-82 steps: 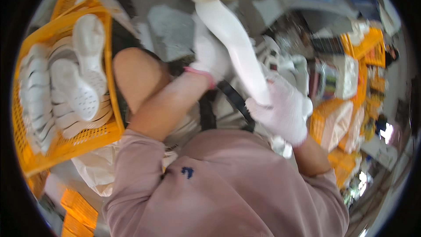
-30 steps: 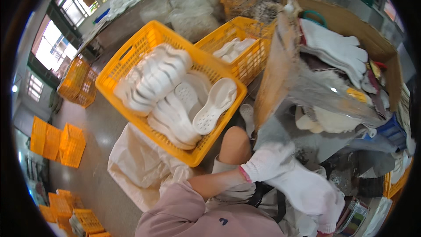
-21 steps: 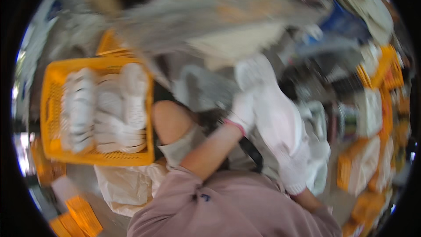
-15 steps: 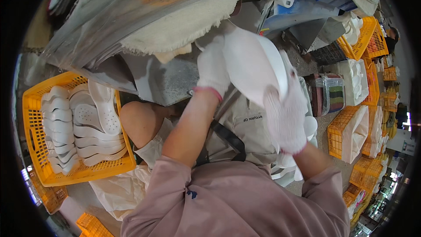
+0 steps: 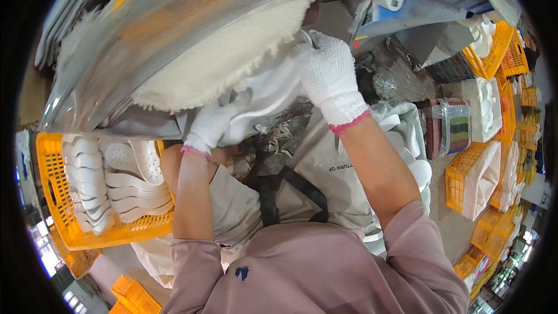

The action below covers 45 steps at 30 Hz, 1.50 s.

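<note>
Both my hands wear white knit gloves and grip one white shoe sole. My left hand holds its lower left end. My right hand holds its upper right end. The sole is pressed up against a fluffy cream buffing wheel, which sits under a blurred clear guard. Part of the sole is hidden behind the wheel and my gloves.
An orange crate at my left holds several white soles. A bag of white soles lies at my right knee. More orange crates and stacked boxes stand at the right. A grey apron covers my lap.
My head has tipped up and closer to the wheel. The sole, earlier held upright in front of me, now lies pressed against the buffing wheel with both hands still on it.
</note>
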Tool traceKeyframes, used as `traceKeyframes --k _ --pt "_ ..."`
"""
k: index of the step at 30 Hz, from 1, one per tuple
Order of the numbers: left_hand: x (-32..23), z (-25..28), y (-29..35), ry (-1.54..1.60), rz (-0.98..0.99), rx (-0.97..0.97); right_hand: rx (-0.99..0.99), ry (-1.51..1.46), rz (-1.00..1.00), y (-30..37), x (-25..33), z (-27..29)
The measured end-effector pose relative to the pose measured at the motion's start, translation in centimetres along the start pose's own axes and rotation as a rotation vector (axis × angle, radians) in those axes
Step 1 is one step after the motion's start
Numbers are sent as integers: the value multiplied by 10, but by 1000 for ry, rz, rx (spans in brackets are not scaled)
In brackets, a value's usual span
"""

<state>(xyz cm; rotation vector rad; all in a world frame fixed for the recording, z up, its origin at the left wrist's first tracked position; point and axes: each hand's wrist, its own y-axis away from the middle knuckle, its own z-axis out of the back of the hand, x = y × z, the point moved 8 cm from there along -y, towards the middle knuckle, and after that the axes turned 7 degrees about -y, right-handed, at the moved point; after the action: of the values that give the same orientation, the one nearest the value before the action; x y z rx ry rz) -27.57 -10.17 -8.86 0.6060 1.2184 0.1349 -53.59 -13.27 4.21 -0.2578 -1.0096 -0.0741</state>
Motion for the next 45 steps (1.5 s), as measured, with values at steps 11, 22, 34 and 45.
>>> traceKeyframes --k 11,22,34,45 --pt "-46 -139 27 958 -214 72 270 86 -109 39 24 11" --pt "-131 -119 11 -519 -577 -758 -79 197 -23 90 39 77" --pt "-22 -34 -68 -881 -35 -83 -125 85 80 7 3 20" --pt "-55 -112 -33 -234 -259 142 63 63 -69 39 34 -8"
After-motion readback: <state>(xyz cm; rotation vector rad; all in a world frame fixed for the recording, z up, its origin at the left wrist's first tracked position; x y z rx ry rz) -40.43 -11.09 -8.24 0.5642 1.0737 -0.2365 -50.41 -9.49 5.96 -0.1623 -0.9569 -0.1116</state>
